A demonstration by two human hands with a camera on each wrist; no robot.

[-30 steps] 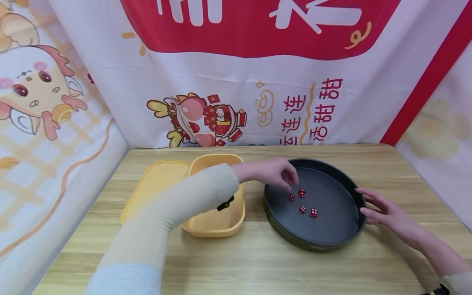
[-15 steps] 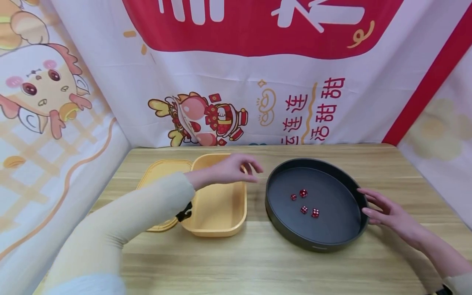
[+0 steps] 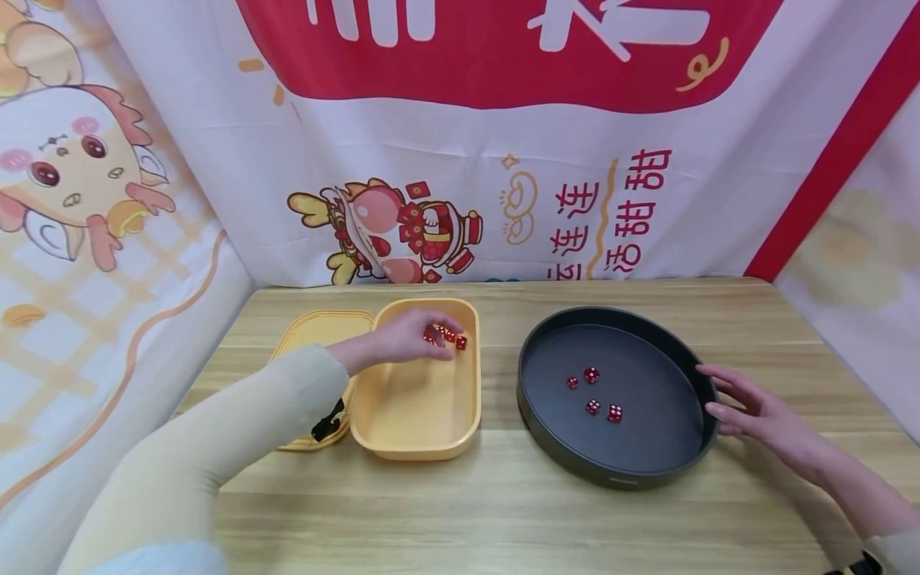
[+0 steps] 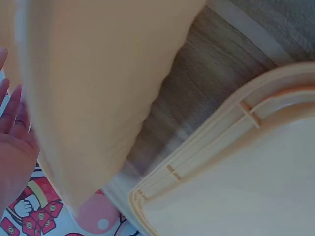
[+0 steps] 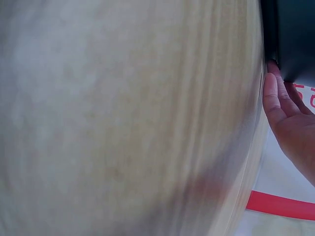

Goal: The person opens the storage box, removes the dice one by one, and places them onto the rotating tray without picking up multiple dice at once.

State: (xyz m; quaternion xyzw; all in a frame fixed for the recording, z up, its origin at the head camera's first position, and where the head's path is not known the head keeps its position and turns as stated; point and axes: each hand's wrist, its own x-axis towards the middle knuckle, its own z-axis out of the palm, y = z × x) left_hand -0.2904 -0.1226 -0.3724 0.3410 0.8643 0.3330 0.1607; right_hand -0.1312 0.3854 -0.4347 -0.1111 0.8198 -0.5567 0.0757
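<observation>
My left hand is inside the far part of a yellow rectangular box, thumb and fingers parted. Several red dice with white dots show at and just beyond its fingertips; some are partly hidden by the fingers. The left wrist view catches the same hand at its left edge, fingers extended, beside the box wall. To the right stands a round dark pan with several red dice on its floor. My right hand touches the pan's right rim with fingertips and thumb, against the outer wall in the right wrist view.
A yellow lid lies left of the box, partly under the left forearm. The wooden table ends at a printed cloth backdrop, with cloth walls on both sides. A gap of table separates box and pan.
My left hand has moved left from over the pan into the box. Red dice now show by its fingers there. The dice in the pan and my right hand stay put.
</observation>
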